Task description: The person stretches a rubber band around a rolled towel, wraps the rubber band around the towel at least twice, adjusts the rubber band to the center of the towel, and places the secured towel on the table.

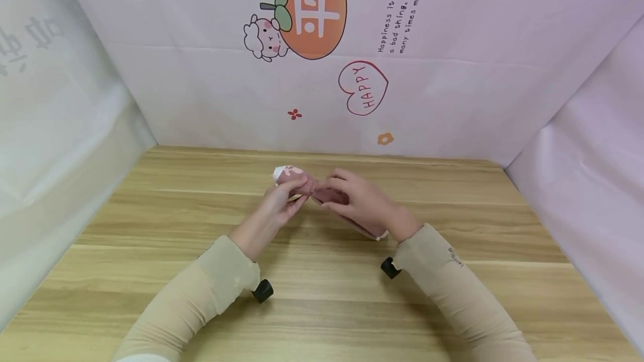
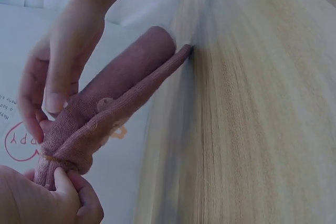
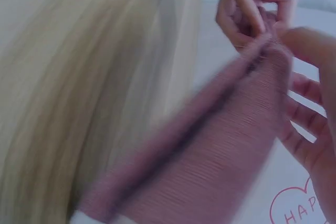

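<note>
A dusty-pink cloth that looks like a small towel [image 2: 128, 72] is gathered near one end, with a thin orange-yellow band [image 2: 55, 159] around it. Its far end in the head view has a pale leaf-like pattern and white edge. My left hand [image 1: 279, 205] pinches the gathered part right beside the band, thumb on top. On the band's other side my right hand [image 1: 364, 200] has thumb and fingers about the longer, folded part of the cloth, with fingertips close to the band. The right wrist view is blurred, and the right fingertips are partly hidden there.
The hands are above the back part of a wood-grain table [image 1: 322, 306]. A white printed cloth backdrop [image 1: 216, 94] stands behind it, with hangings at both sides. Small black devices stick out from the left sleeve [image 1: 221, 267] and right sleeve [image 1: 427, 256].
</note>
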Tool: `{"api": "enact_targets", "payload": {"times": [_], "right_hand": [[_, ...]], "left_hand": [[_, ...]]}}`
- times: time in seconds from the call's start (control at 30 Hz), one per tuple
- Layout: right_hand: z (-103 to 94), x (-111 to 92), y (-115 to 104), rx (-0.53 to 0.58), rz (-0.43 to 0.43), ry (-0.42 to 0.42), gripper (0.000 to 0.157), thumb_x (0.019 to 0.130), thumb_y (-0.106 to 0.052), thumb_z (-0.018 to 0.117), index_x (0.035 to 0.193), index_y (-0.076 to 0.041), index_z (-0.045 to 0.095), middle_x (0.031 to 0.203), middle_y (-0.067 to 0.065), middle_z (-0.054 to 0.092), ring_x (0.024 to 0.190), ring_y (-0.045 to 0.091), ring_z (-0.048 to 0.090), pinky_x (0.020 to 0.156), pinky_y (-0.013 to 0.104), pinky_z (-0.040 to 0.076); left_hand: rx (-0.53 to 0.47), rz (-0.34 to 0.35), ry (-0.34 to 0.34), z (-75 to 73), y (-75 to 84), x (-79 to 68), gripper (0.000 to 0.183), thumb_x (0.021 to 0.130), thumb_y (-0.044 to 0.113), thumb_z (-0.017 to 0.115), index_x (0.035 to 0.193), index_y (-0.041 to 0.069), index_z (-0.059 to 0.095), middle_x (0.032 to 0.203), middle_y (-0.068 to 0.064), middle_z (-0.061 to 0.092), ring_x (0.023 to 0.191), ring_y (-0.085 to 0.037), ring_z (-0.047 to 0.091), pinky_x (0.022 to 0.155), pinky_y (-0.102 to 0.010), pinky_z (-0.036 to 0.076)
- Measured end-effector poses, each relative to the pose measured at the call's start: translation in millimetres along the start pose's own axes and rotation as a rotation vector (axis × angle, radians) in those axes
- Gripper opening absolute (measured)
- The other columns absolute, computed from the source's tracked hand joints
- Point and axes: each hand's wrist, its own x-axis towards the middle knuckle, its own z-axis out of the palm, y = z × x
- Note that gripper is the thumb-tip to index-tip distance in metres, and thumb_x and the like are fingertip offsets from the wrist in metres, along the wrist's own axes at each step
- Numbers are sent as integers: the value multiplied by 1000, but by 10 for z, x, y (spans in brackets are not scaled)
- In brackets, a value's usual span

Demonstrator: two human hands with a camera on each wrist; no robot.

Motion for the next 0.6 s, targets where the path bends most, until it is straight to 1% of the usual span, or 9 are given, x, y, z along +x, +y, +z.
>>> {"api": "enact_targets", "payload": {"times": [0.07, 0.17, 0.27, 0.37, 0.5, 0.6], "right_hand": [[-25, 12, -7, 71, 53, 5, 25, 98, -15, 72, 123, -11, 72, 114, 1, 63, 94, 14, 59, 81, 35, 55], [-30, 59, 2, 117, 81, 53, 15, 100, -9, 67, 114, -8, 74, 107, 2, 66, 88, 15, 60, 75, 36, 56], [-25, 124, 5, 100, 99, 90, 12, 100, -4, 66, 109, -6, 73, 101, 3, 68, 87, 16, 62, 74, 36, 57], [-25, 179, 0, 68, 108, 96, 10, 99, -3, 67, 106, -6, 73, 100, 3, 69, 87, 17, 63, 76, 35, 57], [-37, 217, -10, 34, 79, 68, 9, 97, -2, 70, 104, -6, 74, 102, 4, 69, 89, 20, 65, 78, 38, 58], [-53, 230, -8, 20, 58, 26, 11, 96, -1, 71, 104, -6, 75, 103, 4, 69, 91, 22, 66, 80, 38, 58]], "left_hand": [[12, 1, -1, -8, -1, 1, 8, 100, 2, 63, 107, 5, 59, 102, -6, 59, 84, -14, 62, 77, -17, 57], [21, -1, -7, -11, -3, 0, 10, 100, 1, 63, 109, 4, 59, 105, -7, 58, 84, -15, 62, 77, -17, 57], [24, -3, -11, -7, -3, -9, 12, 100, 0, 62, 110, 4, 59, 107, -7, 58, 84, -14, 62, 77, -17, 57], [25, -12, -16, 6, -3, -19, 11, 99, -1, 63, 108, 6, 60, 107, -6, 59, 85, -14, 63, 78, -17, 56], [32, -19, -22, 18, -2, -32, 10, 99, -1, 63, 106, 6, 62, 106, -5, 60, 88, -15, 62, 79, -17, 56], [37, -23, -23, 15, -4, -33, 11, 99, -1, 64, 106, 6, 62, 105, -5, 60, 90, -16, 61, 79, -18, 56]]}}
